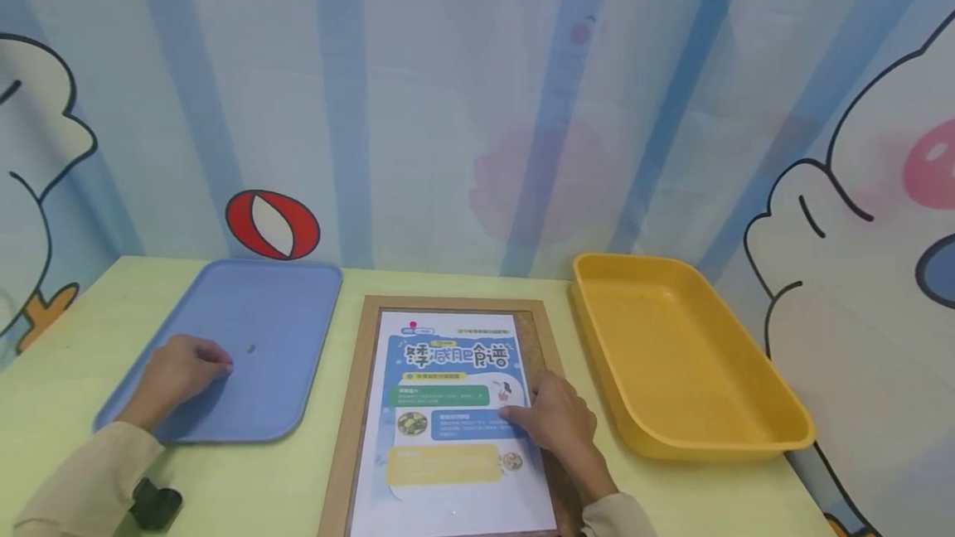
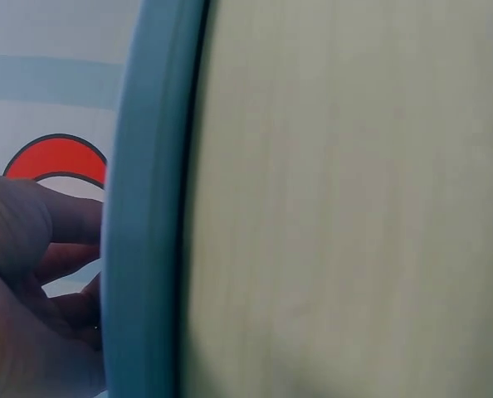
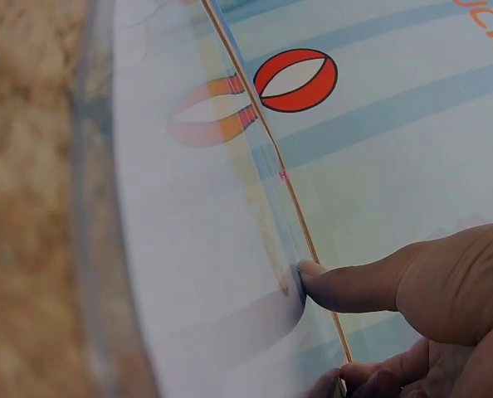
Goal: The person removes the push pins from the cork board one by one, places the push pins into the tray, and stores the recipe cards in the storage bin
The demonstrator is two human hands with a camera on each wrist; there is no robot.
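My left hand (image 1: pixel 179 375) is low over the blue tray (image 1: pixel 276 297), fingers bent and fingertips close to its surface. A tiny object (image 1: pixel 249 348) lies on the tray just beyond those fingertips. In the left wrist view the tray's edge (image 2: pixel 147 207) hides the fingertips, and I cannot tell whether they hold anything. My right hand (image 1: pixel 559 417) rests at the right side of a printed sheet (image 1: pixel 448 512) with Chinese text. Its thumb (image 3: pixel 354 286) touches the sheet. The sheet lies on a wood-framed cork board (image 1: pixel 552 338). A pink pushpin (image 1: pixel 413 324) sits at the sheet's upper left.
A deep yellow bin (image 1: pixel 671 355) stands right of the board. On the pale yellow table (image 1: pixel 239 487), a small black object (image 1: pixel 155 505) shows beside the left sleeve. A printed cartoon curtain (image 1: pixel 433 106) hangs behind the table.
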